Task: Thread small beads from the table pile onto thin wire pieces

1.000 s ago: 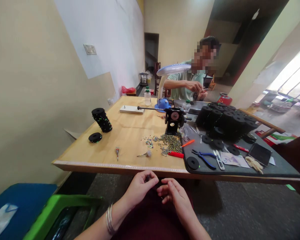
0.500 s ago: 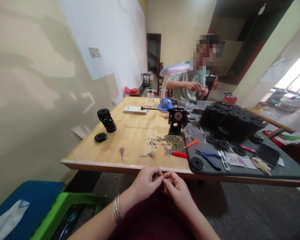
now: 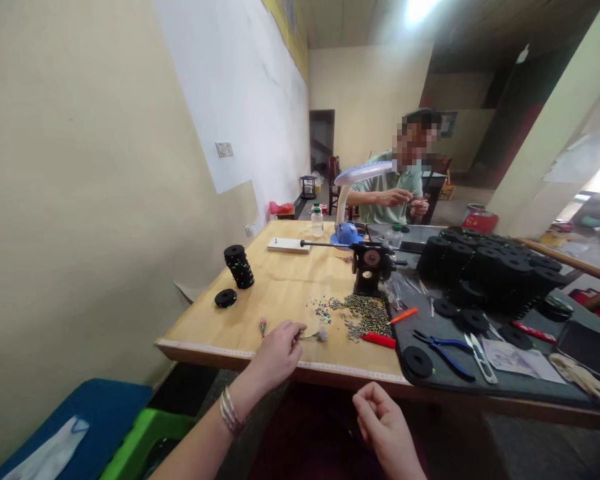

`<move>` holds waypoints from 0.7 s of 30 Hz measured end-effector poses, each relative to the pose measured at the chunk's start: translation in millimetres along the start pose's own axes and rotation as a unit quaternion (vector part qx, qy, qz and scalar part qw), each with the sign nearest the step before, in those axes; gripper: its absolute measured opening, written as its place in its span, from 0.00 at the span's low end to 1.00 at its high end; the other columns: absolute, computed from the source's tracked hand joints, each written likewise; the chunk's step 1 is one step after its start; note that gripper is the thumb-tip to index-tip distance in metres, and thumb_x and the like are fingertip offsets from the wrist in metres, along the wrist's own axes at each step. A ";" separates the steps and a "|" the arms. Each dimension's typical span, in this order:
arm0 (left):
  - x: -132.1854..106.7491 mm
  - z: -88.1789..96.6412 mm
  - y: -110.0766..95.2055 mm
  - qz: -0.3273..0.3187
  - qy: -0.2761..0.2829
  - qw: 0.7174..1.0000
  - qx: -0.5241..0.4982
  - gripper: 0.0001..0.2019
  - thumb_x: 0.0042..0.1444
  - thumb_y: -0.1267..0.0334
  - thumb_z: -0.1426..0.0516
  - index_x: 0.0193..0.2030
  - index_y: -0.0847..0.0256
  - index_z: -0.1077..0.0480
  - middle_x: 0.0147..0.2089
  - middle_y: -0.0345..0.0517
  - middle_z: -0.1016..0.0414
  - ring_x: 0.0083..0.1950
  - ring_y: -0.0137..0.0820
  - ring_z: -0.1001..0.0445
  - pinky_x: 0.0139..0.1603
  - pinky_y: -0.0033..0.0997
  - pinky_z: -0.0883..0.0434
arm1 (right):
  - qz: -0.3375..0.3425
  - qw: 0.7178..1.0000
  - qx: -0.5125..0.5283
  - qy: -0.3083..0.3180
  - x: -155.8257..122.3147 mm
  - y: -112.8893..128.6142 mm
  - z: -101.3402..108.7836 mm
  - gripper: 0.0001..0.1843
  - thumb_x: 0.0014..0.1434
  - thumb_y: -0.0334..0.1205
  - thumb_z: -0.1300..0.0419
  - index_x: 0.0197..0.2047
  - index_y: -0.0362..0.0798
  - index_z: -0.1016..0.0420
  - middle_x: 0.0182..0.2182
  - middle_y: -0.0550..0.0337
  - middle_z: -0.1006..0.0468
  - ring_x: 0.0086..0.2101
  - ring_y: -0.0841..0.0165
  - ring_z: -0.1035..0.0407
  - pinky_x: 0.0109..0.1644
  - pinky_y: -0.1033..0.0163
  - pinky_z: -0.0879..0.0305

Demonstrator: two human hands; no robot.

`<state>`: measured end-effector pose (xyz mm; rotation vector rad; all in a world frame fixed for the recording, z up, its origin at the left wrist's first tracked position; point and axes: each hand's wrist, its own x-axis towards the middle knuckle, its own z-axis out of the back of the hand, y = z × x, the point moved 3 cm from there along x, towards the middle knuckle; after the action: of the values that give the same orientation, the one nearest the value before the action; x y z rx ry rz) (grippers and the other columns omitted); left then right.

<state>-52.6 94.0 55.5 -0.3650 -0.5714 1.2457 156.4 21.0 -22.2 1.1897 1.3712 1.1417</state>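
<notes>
My left hand (image 3: 279,351) reaches over the front edge of the wooden table, fingers bent and slightly apart. Its fingertips are close to the thin end of a small pale bundle (image 3: 321,335); I cannot tell whether they touch. Another small bundle with a reddish tip (image 3: 263,326) lies just behind that hand, partly hidden. My right hand (image 3: 384,421) is in front of the table edge, thumb and fingers pinched together. Whatever is in that pinch is too small to make out. Beyond the hands lies a spread of tiny metallic pieces (image 3: 367,315) beside a red-handled tool (image 3: 379,340).
A black hand-cranked device (image 3: 369,267) stands mid-table near a blue-based lamp (image 3: 347,233). Black spools stand stacked at left (image 3: 240,268) and massed at right (image 3: 485,267). Blue pliers (image 3: 447,353) and snips (image 3: 481,360) lie on the dark mat. Opposite sits a person (image 3: 405,193).
My hands were together in front of the table and have parted. My left hand has moved forward over the table, and my right has shifted down and right. The view has tilted up.
</notes>
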 end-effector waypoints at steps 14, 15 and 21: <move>42.7 34.8 44.8 0.098 -0.067 0.987 0.109 0.23 0.54 0.72 0.50 0.58 0.62 0.37 0.56 0.51 0.28 0.52 0.34 0.28 0.52 0.30 0.34 | -0.070 0.997 0.035 0.008 -7.2 -3.0 -3.7 0.29 0.42 0.67 0.38 0.23 0.49 0.41 0.11 0.75 0.49 0.15 0.79 0.57 0.19 0.71 0.62; 38.9 42.9 48.7 0.120 -0.082 0.982 0.119 0.21 0.55 0.72 0.52 0.56 0.63 0.35 0.53 0.52 0.26 0.50 0.34 0.27 0.50 0.30 0.33 | -0.072 0.997 0.036 0.012 -7.3 -3.8 -4.3 0.29 0.42 0.67 0.38 0.24 0.49 0.41 0.11 0.76 0.49 0.15 0.79 0.57 0.19 0.70 0.62; 14.3 46.8 65.6 0.239 -0.104 0.951 0.168 0.14 0.53 0.58 0.48 0.38 0.65 0.29 0.35 0.59 0.22 0.38 0.47 0.24 0.37 0.39 0.32 | -0.068 0.997 0.030 0.025 -6.5 -5.0 -7.8 0.29 0.43 0.68 0.39 0.24 0.49 0.41 0.11 0.75 0.48 0.15 0.78 0.56 0.19 0.70 0.61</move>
<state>-128.4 124.5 59.8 -0.0816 -0.4478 1.8334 148.6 13.7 -25.9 1.0980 1.5102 1.0460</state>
